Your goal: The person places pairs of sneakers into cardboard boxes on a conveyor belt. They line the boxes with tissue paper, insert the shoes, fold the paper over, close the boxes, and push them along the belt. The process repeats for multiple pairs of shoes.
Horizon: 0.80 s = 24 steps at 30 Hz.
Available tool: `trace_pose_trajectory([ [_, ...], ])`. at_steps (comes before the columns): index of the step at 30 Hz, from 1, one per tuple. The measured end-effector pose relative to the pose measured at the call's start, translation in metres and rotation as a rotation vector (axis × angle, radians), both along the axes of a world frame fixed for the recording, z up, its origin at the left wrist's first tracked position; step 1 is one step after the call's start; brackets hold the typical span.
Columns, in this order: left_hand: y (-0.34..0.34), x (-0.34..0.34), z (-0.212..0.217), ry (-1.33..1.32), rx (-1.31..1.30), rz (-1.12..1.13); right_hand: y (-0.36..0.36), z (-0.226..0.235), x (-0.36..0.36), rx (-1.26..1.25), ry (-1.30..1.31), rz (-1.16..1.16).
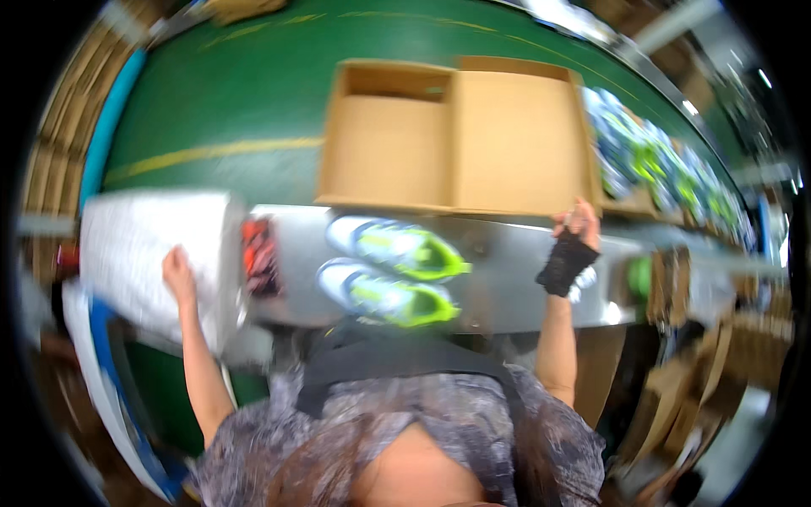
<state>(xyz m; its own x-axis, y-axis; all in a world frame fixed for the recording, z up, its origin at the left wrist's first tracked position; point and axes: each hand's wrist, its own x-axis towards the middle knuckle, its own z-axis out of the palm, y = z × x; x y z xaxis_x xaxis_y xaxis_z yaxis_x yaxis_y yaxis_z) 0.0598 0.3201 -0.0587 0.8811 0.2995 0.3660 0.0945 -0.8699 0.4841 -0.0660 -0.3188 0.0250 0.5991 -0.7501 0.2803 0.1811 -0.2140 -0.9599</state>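
Right hand point(576, 226) grips open cardboard box point(460, 135) corner; sneakers point(393, 270) nearby (left).

the whole view is smeared by motion blur, so fine detail is lost everywhere. the fingertips of the right hand point(574, 226) are blurred against the near corner of the open cardboard box point(460, 135), and it cannot be told whether that corner is gripped or only touched. the fingers of the left hand point(177, 272) are washed out against the stack of white paper point(152, 253). the red item point(260, 256) beside the stack cannot be identified. the row of shoes point(659, 160) at the right is reduced to colour streaks. the pair of sneakers point(393, 270) is partly covered at its near edge by the person's dark strap.
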Motion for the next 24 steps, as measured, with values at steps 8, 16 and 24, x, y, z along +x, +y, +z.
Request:
trace_pose_trajectory([
  [8, 0.026, -0.043, 0.009, 0.261, 0.146, 0.144, 0.099, -0.012, 0.141, -0.353, 0.600, 0.727],
  [16, 0.066, -0.044, 0.049, 0.053, 0.044, 0.180, 0.135, -0.050, 0.173, -0.342, 0.779, 0.930],
  [24, -0.117, -0.001, 0.240, -0.220, -0.361, -0.298, 0.184, 0.042, 0.135, -0.165, 0.319, 1.268],
])
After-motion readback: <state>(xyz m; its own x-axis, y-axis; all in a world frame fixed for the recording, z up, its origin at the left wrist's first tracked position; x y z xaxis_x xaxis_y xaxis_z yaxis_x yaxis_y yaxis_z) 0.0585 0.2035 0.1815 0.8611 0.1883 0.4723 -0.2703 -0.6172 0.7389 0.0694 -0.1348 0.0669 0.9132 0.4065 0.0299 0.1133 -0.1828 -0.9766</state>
